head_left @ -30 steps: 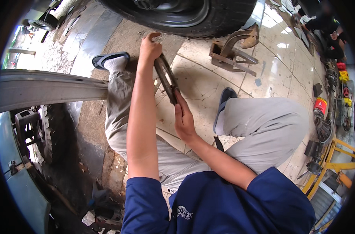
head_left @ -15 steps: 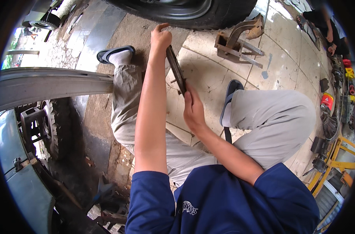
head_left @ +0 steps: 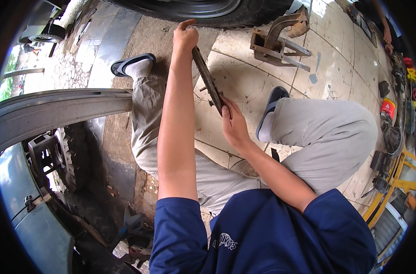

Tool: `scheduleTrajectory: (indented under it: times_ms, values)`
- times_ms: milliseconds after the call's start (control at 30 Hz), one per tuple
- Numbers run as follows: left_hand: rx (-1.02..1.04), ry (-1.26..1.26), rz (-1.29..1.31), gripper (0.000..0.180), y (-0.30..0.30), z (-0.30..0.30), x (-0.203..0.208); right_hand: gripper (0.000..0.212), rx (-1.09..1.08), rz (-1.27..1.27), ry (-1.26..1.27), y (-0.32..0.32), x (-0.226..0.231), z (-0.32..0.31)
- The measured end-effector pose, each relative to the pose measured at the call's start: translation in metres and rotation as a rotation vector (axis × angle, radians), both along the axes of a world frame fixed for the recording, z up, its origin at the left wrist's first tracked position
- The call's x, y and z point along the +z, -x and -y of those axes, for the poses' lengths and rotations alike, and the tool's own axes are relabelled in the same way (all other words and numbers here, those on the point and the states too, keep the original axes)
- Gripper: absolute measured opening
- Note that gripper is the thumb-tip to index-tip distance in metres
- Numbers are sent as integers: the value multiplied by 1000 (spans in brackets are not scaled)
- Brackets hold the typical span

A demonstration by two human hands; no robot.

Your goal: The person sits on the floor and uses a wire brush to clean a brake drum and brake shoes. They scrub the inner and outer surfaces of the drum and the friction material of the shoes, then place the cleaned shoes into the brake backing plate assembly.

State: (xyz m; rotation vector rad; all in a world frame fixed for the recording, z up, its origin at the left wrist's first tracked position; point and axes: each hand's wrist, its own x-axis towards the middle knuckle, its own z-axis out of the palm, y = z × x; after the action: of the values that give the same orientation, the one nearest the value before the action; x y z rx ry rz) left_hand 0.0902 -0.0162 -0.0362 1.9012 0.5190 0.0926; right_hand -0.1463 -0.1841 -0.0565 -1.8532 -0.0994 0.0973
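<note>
Long metal bar [head_left: 209,79], dark brown-grey, narrow, straight, surface looks worn and dull with patchy tone. Held slantwise, upper end leaning left, lower end to the right, one narrow side facing the camera. Upper end runs in behind the left hand [head_left: 186,37], tip and contact hidden. Lower end sits at the right hand [head_left: 235,127], thumb along the near side, fingers along the right side. Thin stub [head_left: 203,89] sticks out from the left edge, below mid-length; shorter, stubbier knob [head_left: 211,103] nearer the lower end.
</note>
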Motion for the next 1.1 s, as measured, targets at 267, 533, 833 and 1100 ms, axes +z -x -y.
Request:
scheduleTrajectory:
  times_ms: [267,533,833,1100]
  values:
    - [25,-25,17,55,1,4,-1,41,-7,-39,-38,-1,1,-1]
    - [27,12,-15,53,18,8,3,39,-19,-63,-116,3,9,-4]
    - [32,-71,-56,53,36,4,-2,36,-14,-11,-61,13,-14,7]
    - [-23,-36,-16,54,48,-3,-1,36,0,64,-21,22,-17,10]
